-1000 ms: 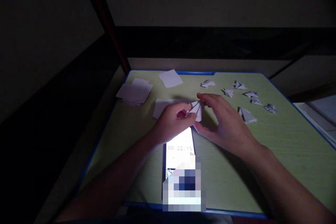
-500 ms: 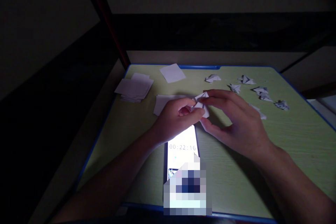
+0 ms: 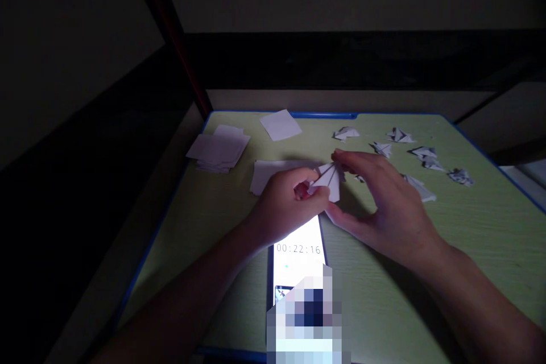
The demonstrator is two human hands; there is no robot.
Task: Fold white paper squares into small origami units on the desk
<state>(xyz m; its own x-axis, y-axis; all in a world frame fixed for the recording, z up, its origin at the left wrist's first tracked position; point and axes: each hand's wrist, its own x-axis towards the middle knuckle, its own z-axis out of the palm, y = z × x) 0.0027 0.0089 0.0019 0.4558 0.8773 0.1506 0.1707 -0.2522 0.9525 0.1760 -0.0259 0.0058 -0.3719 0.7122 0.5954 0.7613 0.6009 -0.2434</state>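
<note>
A small white folded paper [image 3: 329,181], with creases fanning across its face, is held up over the middle of the table. My left hand [image 3: 290,199] pinches its left side between thumb and curled fingers. My right hand [image 3: 392,210] is around its right side, fingertips at the upper corner and thumb by the lower edge; the exact contact there is partly hidden. Just beyond my left hand lies a stack of white paper [image 3: 273,173]. Below the hands a lit phone [image 3: 298,233] shows a timer; its lower part is blurred out.
Several folded paper pieces [image 3: 400,135] are scattered at the right back of the pale green table [image 3: 205,227]. One larger folded piece [image 3: 420,187] lies behind my right hand. Loose square sheets [image 3: 219,148] are piled at the left, and a single square [image 3: 280,124] lies at the back.
The folded paper has turned, so its fan of creases now faces me. My right fingertips have shifted from its face to its upper corner. The whole view has moved slightly.
</note>
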